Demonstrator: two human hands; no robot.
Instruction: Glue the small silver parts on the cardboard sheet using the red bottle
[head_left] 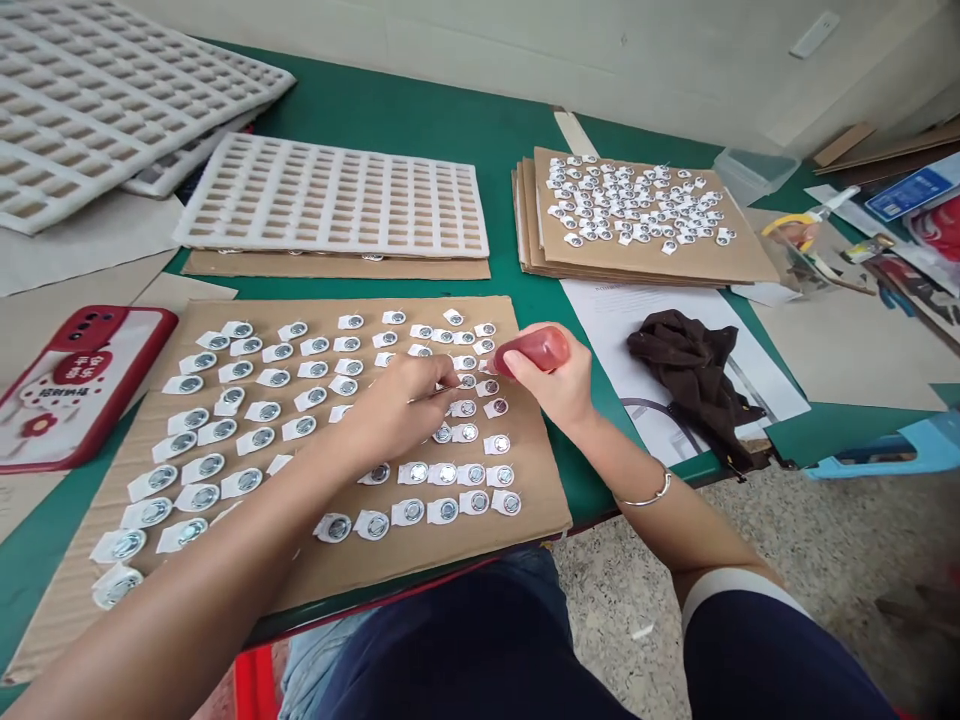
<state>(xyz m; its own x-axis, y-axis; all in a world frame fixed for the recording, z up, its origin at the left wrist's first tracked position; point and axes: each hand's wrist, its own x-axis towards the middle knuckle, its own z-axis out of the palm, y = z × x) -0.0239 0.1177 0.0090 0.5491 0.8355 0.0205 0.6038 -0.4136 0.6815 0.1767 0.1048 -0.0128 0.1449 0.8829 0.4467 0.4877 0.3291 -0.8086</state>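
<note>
My right hand (566,390) is wrapped round a red squeeze bottle (544,348), tilted with its narrow end down to the left; its tip is hard to make out. Under it lies a cardboard sheet (536,490) bearing rows of small round metal discs on white tabs. Near the bottle, a disc (496,407) looks darker and reddish. My left hand (409,405) hovers over or rests on the middle rows, fingers curled together close to the bottle. A thin sliver shows at its fingers, too small to name. My left forearm hides several discs.
A white slotted tray (337,195) lies behind the sheet, with more trays (112,90) at the far left. A cardboard stack (652,255) with many discs stands back right. A phone (82,385), dark cloth (686,365) and yellow-handled scissors (799,222) lie around.
</note>
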